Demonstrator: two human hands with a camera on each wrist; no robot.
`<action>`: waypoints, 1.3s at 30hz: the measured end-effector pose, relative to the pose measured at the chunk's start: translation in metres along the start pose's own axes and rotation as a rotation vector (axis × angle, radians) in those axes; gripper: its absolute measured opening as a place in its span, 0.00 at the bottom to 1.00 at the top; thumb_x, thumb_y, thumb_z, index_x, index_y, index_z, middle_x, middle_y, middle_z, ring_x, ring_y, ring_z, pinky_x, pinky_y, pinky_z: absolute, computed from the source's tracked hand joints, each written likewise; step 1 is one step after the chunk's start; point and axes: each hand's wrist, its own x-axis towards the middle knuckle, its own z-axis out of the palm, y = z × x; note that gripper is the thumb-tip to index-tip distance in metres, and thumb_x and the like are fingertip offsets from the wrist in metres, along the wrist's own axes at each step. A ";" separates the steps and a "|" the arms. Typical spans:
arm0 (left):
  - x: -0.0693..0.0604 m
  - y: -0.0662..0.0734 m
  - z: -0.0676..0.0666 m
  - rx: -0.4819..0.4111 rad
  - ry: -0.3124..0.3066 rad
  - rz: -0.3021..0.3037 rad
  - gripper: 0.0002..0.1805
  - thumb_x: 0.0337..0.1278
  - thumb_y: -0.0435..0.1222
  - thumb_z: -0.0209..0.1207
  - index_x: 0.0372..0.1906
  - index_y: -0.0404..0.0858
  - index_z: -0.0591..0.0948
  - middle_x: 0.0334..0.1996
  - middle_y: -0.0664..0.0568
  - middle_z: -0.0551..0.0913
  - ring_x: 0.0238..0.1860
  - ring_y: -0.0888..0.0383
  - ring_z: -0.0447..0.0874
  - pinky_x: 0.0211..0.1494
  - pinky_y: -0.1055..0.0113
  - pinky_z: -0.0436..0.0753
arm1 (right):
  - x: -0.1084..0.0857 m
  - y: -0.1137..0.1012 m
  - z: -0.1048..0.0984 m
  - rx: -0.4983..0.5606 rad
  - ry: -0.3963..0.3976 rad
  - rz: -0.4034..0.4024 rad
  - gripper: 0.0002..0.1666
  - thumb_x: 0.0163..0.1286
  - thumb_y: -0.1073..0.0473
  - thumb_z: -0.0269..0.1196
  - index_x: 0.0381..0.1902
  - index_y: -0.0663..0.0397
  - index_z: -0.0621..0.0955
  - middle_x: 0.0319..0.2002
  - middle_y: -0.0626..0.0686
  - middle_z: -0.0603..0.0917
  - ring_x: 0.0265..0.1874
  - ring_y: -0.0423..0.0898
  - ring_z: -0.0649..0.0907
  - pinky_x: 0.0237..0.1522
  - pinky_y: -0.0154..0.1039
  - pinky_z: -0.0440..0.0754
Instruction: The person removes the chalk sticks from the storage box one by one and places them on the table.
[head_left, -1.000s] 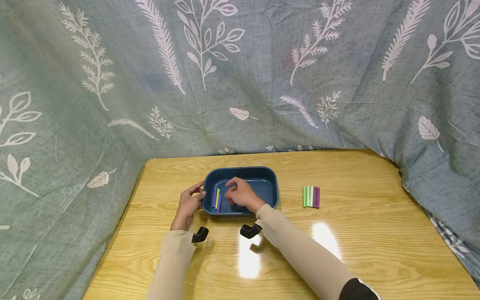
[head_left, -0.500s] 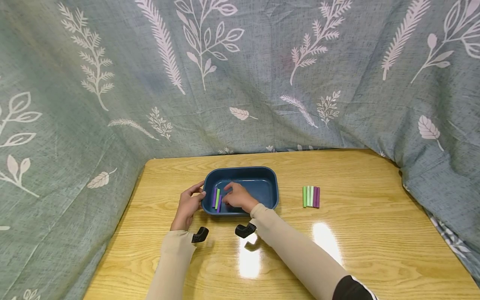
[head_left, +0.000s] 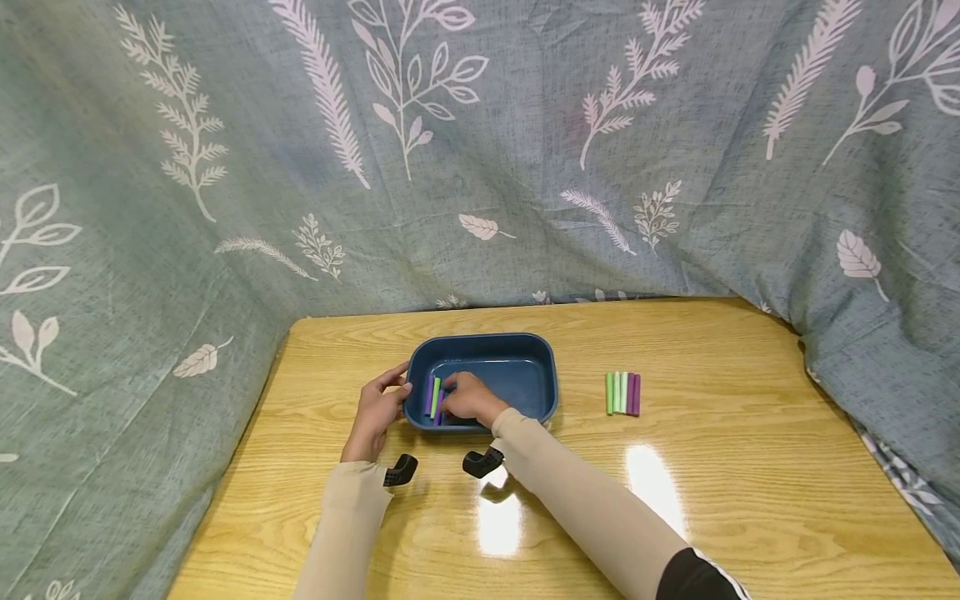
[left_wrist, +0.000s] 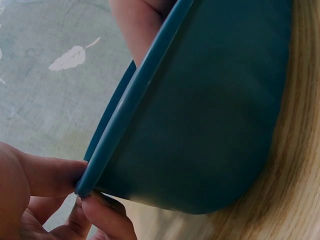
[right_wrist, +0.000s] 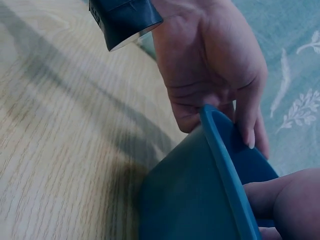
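Note:
A dark blue rectangular basin (head_left: 517,379) stands on the wooden table. At its left end my left hand (head_left: 377,412) grips the rim; thumb and fingers pinch that rim (left_wrist: 112,130) from both sides in the left wrist view. My right hand (head_left: 470,397) is down inside the basin with bent fingers. Its fingertips are at the rightmost purple chalk-like stick (head_left: 437,419); whether they pinch it is hidden. A green stick (head_left: 434,400) and another purple stick (head_left: 428,397) lie beside it, to the left. The right wrist view hides the fingertips behind the basin wall.
Right of the basin, a row of several similar sticks (head_left: 622,393), green, pale green and purple, lies side by side on the table (head_left: 720,450). A grey-green leaf-patterned cloth (head_left: 495,167) hangs behind and along the sides.
My right hand has moved left and lower inside the basin, from beside the sticks to the rightmost purple one. My left hand keeps its grip on the rim; the basin stays put.

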 end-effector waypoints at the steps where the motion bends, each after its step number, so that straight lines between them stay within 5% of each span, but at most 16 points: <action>1: 0.000 0.000 0.000 -0.001 -0.001 -0.001 0.25 0.77 0.27 0.56 0.75 0.37 0.76 0.51 0.46 0.71 0.34 0.61 0.76 0.29 0.73 0.79 | 0.001 0.000 0.001 -0.021 0.007 -0.001 0.32 0.67 0.71 0.68 0.68 0.73 0.76 0.31 0.56 0.86 0.30 0.49 0.87 0.39 0.40 0.86; 10: -0.001 -0.001 0.000 -0.010 -0.012 -0.003 0.25 0.78 0.27 0.55 0.75 0.36 0.76 0.51 0.45 0.70 0.34 0.61 0.75 0.30 0.73 0.80 | 0.003 0.000 0.005 -0.245 0.087 -0.058 0.23 0.64 0.67 0.72 0.56 0.70 0.84 0.50 0.60 0.87 0.44 0.49 0.82 0.54 0.45 0.83; 17: 0.000 -0.003 0.000 -0.015 -0.012 -0.003 0.25 0.78 0.27 0.55 0.75 0.36 0.76 0.50 0.46 0.70 0.34 0.62 0.76 0.29 0.73 0.79 | 0.000 -0.001 0.005 -0.299 0.119 -0.164 0.14 0.66 0.69 0.71 0.47 0.66 0.81 0.36 0.55 0.84 0.32 0.45 0.79 0.37 0.39 0.78; 25: 0.000 -0.002 -0.001 -0.014 -0.011 0.000 0.25 0.77 0.26 0.55 0.75 0.36 0.76 0.50 0.46 0.70 0.35 0.61 0.77 0.30 0.73 0.80 | 0.001 -0.001 0.010 -0.329 0.245 -0.278 0.12 0.65 0.69 0.74 0.34 0.59 0.79 0.31 0.53 0.82 0.28 0.44 0.77 0.32 0.37 0.76; 32: -0.001 -0.001 0.001 -0.009 -0.008 -0.002 0.26 0.77 0.26 0.55 0.75 0.36 0.76 0.51 0.46 0.71 0.37 0.60 0.78 0.30 0.73 0.81 | 0.002 0.000 0.010 -0.236 0.282 -0.308 0.11 0.64 0.71 0.75 0.33 0.59 0.81 0.29 0.51 0.82 0.28 0.42 0.79 0.33 0.35 0.79; 39: -0.001 0.000 0.001 -0.025 -0.001 -0.006 0.25 0.77 0.25 0.56 0.74 0.35 0.76 0.50 0.46 0.71 0.35 0.60 0.78 0.29 0.73 0.81 | 0.000 0.001 -0.005 0.001 0.280 -0.311 0.07 0.66 0.75 0.71 0.37 0.66 0.82 0.31 0.59 0.85 0.25 0.48 0.87 0.29 0.38 0.89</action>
